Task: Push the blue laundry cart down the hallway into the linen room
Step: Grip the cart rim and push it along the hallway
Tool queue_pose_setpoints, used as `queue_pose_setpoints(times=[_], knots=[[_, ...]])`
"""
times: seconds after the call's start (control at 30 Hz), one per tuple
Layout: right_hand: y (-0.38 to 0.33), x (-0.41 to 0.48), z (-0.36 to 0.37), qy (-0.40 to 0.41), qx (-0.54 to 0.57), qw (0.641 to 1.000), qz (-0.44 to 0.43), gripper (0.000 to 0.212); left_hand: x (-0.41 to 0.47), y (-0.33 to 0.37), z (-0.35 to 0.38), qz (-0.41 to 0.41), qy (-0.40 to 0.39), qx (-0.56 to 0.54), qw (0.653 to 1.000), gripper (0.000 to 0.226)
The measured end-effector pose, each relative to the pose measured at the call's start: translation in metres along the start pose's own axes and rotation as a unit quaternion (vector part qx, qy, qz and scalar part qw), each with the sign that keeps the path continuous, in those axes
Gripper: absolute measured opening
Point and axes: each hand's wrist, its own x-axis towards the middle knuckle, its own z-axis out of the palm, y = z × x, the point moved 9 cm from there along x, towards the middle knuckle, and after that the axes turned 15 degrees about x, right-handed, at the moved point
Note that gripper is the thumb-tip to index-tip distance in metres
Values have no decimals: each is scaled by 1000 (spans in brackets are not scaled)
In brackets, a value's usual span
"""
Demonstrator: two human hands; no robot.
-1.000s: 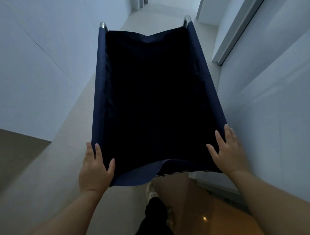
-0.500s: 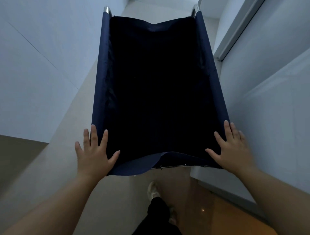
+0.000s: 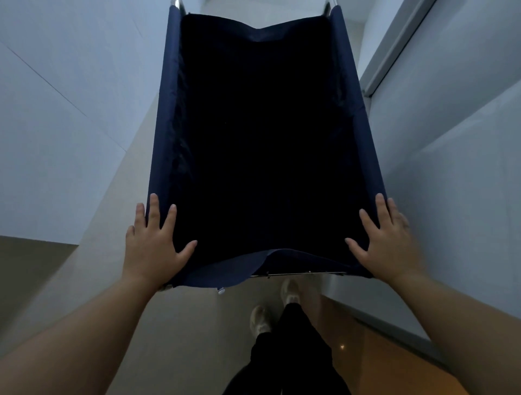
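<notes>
While only the head view is on offer, it looks straight down into the blue laundry cart (image 3: pixel 166 118), which fills the middle of the frame. Navy fabric sides, inside too dark to read. Cart stands on the pale hallway floor (image 3: pixel 132 180), between a white wall on the left (image 3: pixel 56 112) and a white wall on the right (image 3: pixel 451 169); its right side runs just beside that wall. Two metal frame posts (image 3: pixel 177 3) poke out at the far corners. A thin metal bar (image 3: pixel 298 273) shows under the sagging near hem.

Left hand (image 3: pixel 153 248): flat on the near left corner of the cart, fingers spread, thumb angled inward over the fabric. Grip open, palm pressing, not wrapped round anything. Right hand (image 3: pixel 386 245): same on the near right corner, fingers splayed up the side rim, thumb pointing inward. Grip open too. Both forearms bare, stretched forward.

Below the cart: two light shoes (image 3: pixel 260 320) and dark trousers (image 3: pixel 284 358), one foot ahead of the other. Orange-brown glossy floor patch (image 3: pixel 394 363) at lower right. Door frame edge (image 3: pixel 394 56) at upper right, past the cart's far end.
</notes>
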Motion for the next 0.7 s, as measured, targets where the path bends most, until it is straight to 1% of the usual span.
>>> queue_pose_setpoints(times=[0.13, 0.47, 0.7], knots=[[-4, 10, 0, 7, 16, 1000, 3, 80, 14, -6, 0, 1, 6, -6, 1000, 92], [-2, 51, -7, 14, 17, 1000, 5, 77, 58, -11, 0, 2, 24, -24, 999, 93], [2, 77, -9, 18, 21, 1000, 8, 68, 90, -12, -5, 7, 35, -32, 999, 93]])
